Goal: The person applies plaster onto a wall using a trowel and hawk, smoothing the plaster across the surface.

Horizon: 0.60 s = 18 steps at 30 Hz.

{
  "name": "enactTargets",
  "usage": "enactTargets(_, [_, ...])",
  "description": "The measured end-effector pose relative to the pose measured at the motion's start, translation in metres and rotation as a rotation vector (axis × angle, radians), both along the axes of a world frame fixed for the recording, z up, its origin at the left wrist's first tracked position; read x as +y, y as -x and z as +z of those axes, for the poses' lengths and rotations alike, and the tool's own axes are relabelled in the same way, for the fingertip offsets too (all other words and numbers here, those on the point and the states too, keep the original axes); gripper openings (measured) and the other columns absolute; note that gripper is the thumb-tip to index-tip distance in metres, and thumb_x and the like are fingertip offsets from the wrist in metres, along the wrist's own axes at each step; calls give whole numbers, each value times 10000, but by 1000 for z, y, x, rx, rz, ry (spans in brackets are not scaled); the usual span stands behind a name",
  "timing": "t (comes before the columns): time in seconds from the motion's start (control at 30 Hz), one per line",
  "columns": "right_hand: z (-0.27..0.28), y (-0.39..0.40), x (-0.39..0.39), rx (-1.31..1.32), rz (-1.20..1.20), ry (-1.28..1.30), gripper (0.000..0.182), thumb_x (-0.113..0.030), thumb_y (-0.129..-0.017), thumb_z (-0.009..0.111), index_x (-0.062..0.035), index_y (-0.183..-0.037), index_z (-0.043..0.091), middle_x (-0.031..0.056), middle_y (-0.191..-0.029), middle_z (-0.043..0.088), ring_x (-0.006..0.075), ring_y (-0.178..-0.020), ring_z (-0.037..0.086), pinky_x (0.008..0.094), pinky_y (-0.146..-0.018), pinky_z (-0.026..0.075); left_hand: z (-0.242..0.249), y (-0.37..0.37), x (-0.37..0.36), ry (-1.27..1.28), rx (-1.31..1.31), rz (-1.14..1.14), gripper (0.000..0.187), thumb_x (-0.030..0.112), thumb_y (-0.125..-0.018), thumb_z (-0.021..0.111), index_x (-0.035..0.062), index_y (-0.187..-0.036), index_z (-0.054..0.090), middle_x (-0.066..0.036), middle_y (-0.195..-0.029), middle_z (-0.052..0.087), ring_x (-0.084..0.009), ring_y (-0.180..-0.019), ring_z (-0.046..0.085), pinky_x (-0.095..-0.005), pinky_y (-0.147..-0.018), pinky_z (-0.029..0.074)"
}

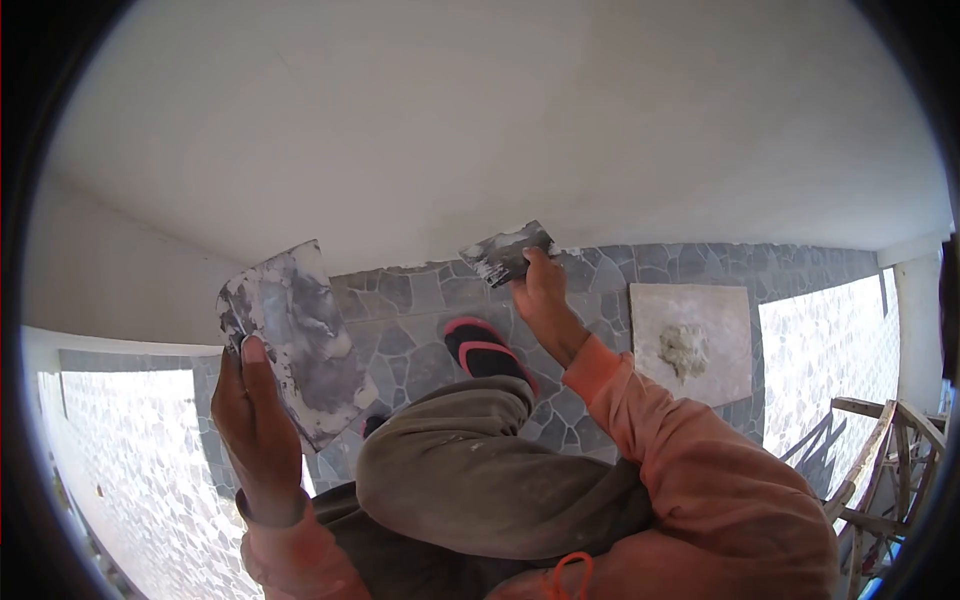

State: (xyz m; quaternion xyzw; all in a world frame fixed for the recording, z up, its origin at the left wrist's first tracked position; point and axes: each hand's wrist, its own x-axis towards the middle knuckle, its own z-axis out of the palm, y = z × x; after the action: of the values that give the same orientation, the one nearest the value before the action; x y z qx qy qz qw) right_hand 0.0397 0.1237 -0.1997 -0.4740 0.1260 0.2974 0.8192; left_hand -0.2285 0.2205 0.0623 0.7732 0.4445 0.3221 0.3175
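My left hand (255,420) grips a wide, flat plastering board (305,345) by its edge, thumb laid over its face. White and grey plaster smears cover the board, which is tilted up beside the wall. In my right hand (541,290) is a putty knife (508,254), its broad dark blade streaked with white filler. The blade is close to the foot of the pale wall (480,130), where the wall meets the floor. My fingers wrap round the putty knife and hide its handle.
A square pale slab (720,375) lies on the stone-patterned floor (400,300) at right, with a heap of wet plaster (684,350) on it. My foot in a black and pink sandal (485,355) is near the wall. A wooden trestle (880,470) stands far right.
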Motion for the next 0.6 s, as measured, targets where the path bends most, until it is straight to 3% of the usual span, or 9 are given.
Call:
enactTargets(0.07, [-16, 1, -7, -261, 98, 429, 225, -159, -865, 555, 33, -981, 551, 111, -843, 626, 290, -752, 629, 396, -663, 480, 1, 1, 1, 0, 8, -9, 282, 185, -999, 429, -28, -838, 519, 19, -614, 353, -66, -594, 271, -265, -498, 217])
enactTargets(0.17, [-7, 12, -29, -899, -44, 795, 300, -234, -893, 536, 63, -915, 573, 176, -770, 632, 335, -704, 619, 414, -645, 460, 1, 1, 0, -24, -13, -2, 286, 187, -999, 432, -27, -831, 522, 15, -601, 352, -70, -580, 271, -269, -493, 212])
enactTargets(0.27, [-11, 2, -50, -921, 22, 811, 306, -201, -912, 493, 83, -1013, 548, 219, -805, 605, 369, -737, 609, 430, -675, 466, -2, 2, 0, -38, -9, -1, 291, 193, -998, 438, -27, -828, 525, 8, -594, 360, -74, -572, 273, -271, -492, 214])
enactTargets(0.3, [5, 4, -53, -809, 88, 786, 289, -173, -917, 481, 68, -1064, 545, 240, -896, 615, 406, -804, 603, 430, -719, 470, 1, 2, 1, -16, 8, -7, 293, 196, -997, 441, -28, -827, 526, 6, -593, 362, -75, -570, 274, -271, -492, 216])
enactTargets(0.4, [8, -1, -54, -1073, 57, 780, 294, -158, -921, 472, 58, -1109, 538, 235, -949, 608, 362, -858, 611, 403, -757, 472, 1, 2, 1, 22, -8, -19, 289, 199, -994, 449, -25, -828, 527, 7, -591, 362, -75, -569, 274, -270, -493, 223])
enactTargets(0.5, [26, 6, -52, -1173, 112, 679, 300, -154, -925, 467, 55, -1130, 534, 234, -985, 604, 321, -896, 609, 386, -785, 466, -7, -5, 6, 106, -21, -59, 274, 195, -989, 455, -17, -831, 527, 15, -593, 364, -69, -569, 280, -268, -490, 231])
enactTargets(0.6, [52, 19, -53, -1012, 235, 668, 281, -168, -925, 491, 50, -1089, 561, 221, -943, 619, 301, -856, 622, 376, -749, 474, -20, -15, 15, 300, -36, -83, 231, 193, -970, 484, -3, -862, 544, 48, -653, 403, -47, -614, 313, -250, -522, 270])
